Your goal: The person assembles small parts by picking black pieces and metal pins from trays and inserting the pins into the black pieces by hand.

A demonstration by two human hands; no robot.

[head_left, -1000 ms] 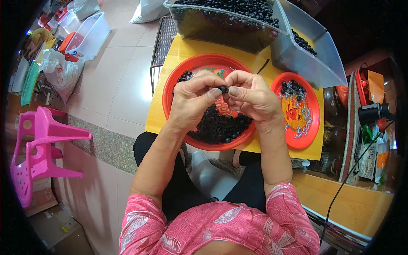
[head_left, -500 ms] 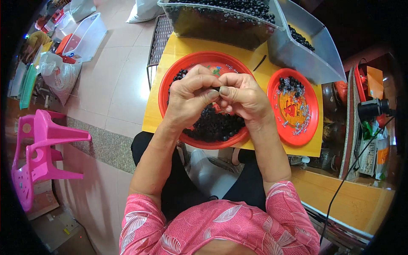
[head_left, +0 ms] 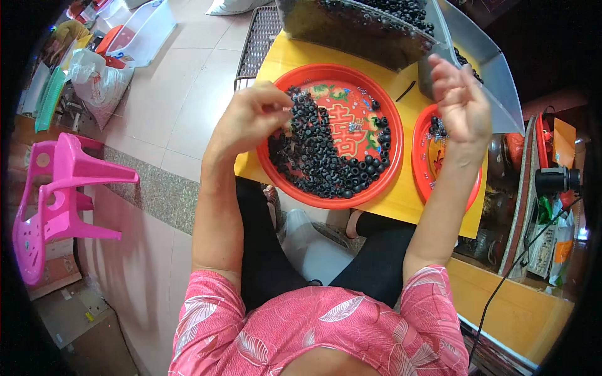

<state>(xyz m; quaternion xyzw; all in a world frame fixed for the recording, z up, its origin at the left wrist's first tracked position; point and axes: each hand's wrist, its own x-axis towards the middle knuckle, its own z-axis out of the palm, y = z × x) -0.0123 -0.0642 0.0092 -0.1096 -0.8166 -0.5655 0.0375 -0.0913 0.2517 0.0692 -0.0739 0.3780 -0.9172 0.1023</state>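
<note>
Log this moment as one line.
left hand: over large red tray, grip unclear | right hand: open, near small red tray | black pieces: in large red tray

Small black rounded pieces (head_left: 311, 139) lie loose in a round red tray (head_left: 326, 202); most crowd its left

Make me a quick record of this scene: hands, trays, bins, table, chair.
Left hand: at left edge of large round red tray; grip unclear
Right hand: open, near smaller red tray
Large tray contents: small round black pieces
Smaller tray contents: black pieces; partly hidden
Behind: two translucent plastic bins of black pieces
Surface: yellow tabletop under trays
Floor, left: pink plastic chair
</note>
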